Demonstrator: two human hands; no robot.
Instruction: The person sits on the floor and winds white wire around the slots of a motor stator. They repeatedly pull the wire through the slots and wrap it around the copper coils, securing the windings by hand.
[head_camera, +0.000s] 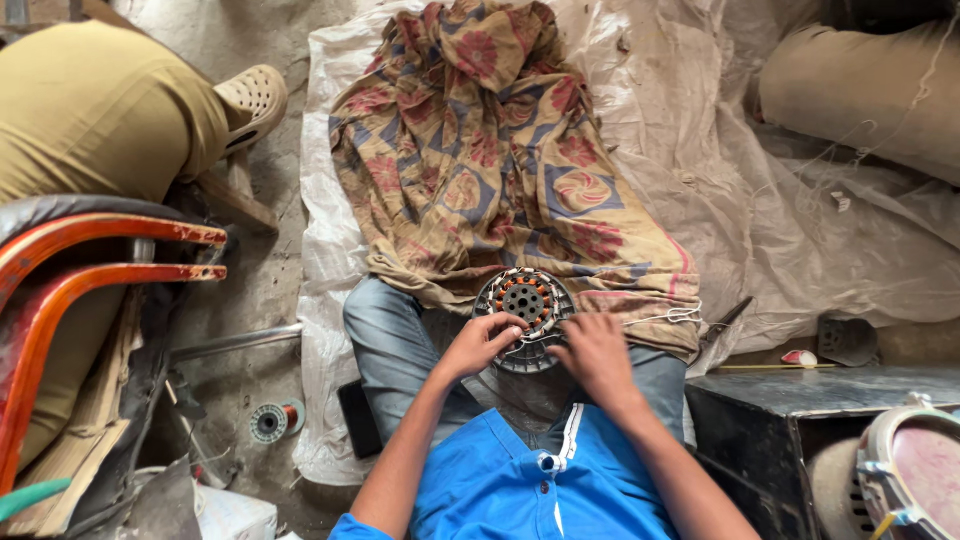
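Head view: the one view supplied; it looks down on the person's lap.
Workpiece: round motor stator (524, 305) with copper-coloured coils around a perforated dark centre; it rests on the lap, at the near edge of a patterned cloth (480, 160).
Left hand (483, 343): at the stator's lower-left rim; grip clenched, fingertips pinched on the winding at the rim.
Right hand (597, 353): just right of the left hand, at the stator's lower-right rim; fingers curled down onto the rim, but what they pinch is hidden, so its grip cannot be told for certain.
Thread (672, 315): a pale strand runs rightward from the right hand across the cloth edge.
Surroundings, left of the grips: wire spool (272, 421) on the floor, well apart; a dark flat phone-like object (358, 418) beside the left thigh; an orange-framed chair (80, 270) farther left.
Surroundings, right of the grips: black box (800, 420) near the right forearm.
Procedure note (judgement): brace the stator with one hand so that it cannot rotate on the lap; keep the strand taut and seated between coils; work slot by slot; avoid scraping the wire's coating against the core edges.
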